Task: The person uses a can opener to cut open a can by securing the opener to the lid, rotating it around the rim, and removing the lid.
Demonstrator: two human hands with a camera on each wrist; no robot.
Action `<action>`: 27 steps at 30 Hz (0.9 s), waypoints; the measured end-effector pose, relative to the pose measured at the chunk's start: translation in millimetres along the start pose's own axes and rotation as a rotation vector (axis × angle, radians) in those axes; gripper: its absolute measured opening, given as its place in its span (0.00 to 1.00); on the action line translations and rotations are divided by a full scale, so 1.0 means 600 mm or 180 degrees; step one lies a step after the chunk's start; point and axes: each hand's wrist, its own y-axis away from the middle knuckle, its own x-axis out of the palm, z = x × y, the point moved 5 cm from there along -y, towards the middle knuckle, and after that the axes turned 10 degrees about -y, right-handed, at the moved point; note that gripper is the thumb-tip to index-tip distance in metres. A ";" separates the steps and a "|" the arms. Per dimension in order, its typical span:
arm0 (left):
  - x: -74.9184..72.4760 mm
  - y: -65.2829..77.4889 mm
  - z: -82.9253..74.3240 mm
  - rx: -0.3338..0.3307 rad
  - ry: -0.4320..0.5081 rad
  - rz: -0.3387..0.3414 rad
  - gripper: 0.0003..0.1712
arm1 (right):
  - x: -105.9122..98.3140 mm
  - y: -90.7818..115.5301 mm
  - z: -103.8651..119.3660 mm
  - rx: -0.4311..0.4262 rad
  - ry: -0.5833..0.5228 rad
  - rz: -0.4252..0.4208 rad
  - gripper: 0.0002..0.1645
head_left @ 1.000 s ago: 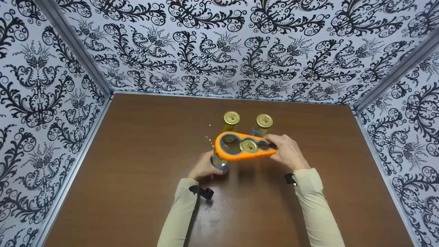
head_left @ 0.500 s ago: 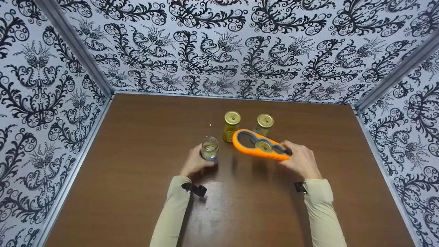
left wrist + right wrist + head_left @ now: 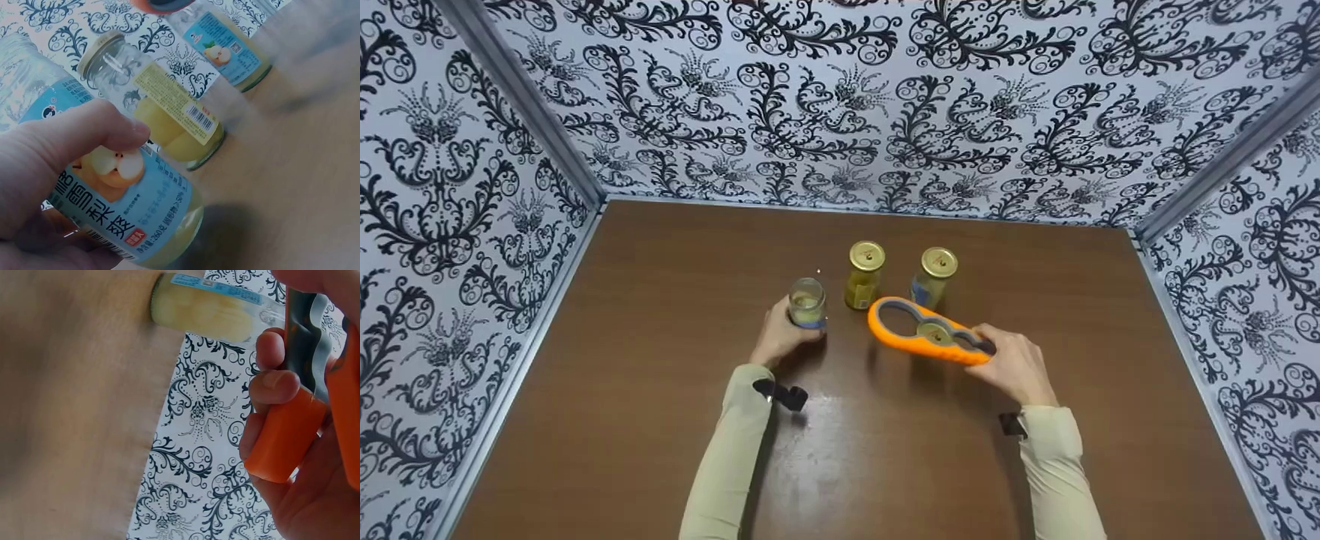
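Observation:
My left hand (image 3: 780,334) grips a glass jar (image 3: 808,300) by its side. The jar has no lid on its mouth; its blue label (image 3: 140,191) shows a cut pear, and pale contents sit inside. My right hand (image 3: 1014,367) holds an orange jar opener (image 3: 919,346) with grey ridged inner edges by its narrow end. A gold lid (image 3: 934,333) sits in the opener's middle opening, held above the table. In the right wrist view, fingers curl round the opener's orange handle (image 3: 287,439).
Two lidded jars stand upright behind the hands: one with a yellow label (image 3: 861,289), one with a blue label (image 3: 928,289), partly behind the opener. The brown table (image 3: 675,300) ends at patterned walls (image 3: 840,112). A tiny pale speck lies near the left jar.
The left hand has carried its jar leftward and farther back. The right hand has moved right and nearer the front, with the opener and lid, widening the gap between the hands.

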 end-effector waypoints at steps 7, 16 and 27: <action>-0.011 -0.026 0.013 -0.0215 0.0132 -0.0011 0.34 | 0.004 0.008 -0.008 0.0031 -0.0012 0.0003 0.23; -0.016 -0.051 0.025 -0.0211 0.0216 0.0003 0.33 | 0.006 0.011 -0.014 0.0102 -0.0050 0.0024 0.23; -0.015 -0.086 0.023 -0.0274 0.0142 0.0092 0.34 | 0.012 0.007 -0.008 0.0120 0.0040 0.0057 0.23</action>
